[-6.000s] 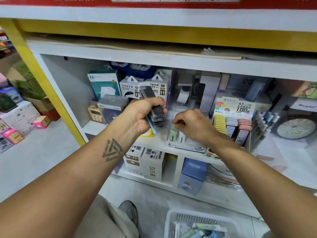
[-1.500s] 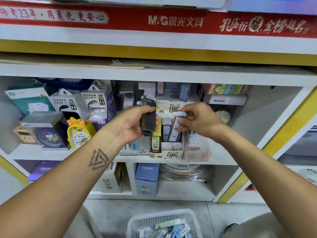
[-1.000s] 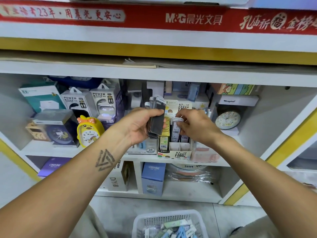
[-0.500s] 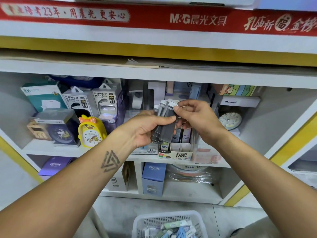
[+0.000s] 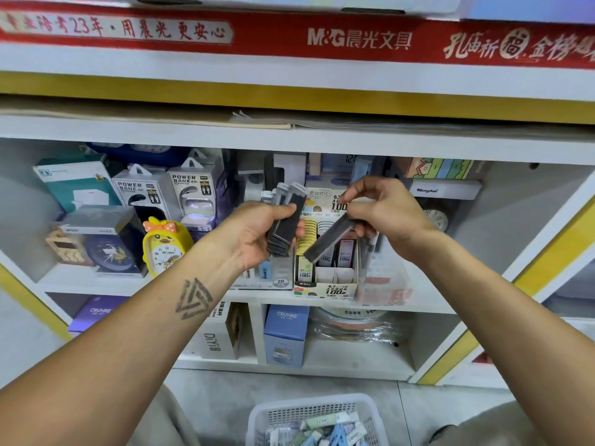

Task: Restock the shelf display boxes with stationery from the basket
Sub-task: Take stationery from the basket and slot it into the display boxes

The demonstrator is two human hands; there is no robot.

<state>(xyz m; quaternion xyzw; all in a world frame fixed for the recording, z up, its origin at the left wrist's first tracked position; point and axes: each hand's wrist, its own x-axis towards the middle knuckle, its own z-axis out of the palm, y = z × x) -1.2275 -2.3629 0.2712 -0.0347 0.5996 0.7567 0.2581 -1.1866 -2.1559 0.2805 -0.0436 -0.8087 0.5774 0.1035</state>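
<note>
My left hand (image 5: 257, 235) grips a stack of dark slim lead cases (image 5: 286, 220), upright in front of the shelf. My right hand (image 5: 383, 217) pinches a single dark lead case (image 5: 328, 243), tilted with its lower end toward the open display box (image 5: 325, 284). That box stands on the middle shelf and holds yellow, white and pink cases in rows; its front compartments look partly bare. On the floor below sits the white mesh basket (image 5: 280, 413) with several pastel stationery packs.
A clear 2B lead box (image 5: 267, 278) stands left of the display box, a translucent box (image 5: 383, 284) to its right. A yellow duck clock (image 5: 164, 243), power bank packs (image 5: 190, 191) and boxed clocks fill the left side. Blue boxes (image 5: 283, 333) stand on the lower shelf.
My right hand has drawn one dark case off the stack in my left hand and moved it right and down, toward the display box. The left hand stays in place.
</note>
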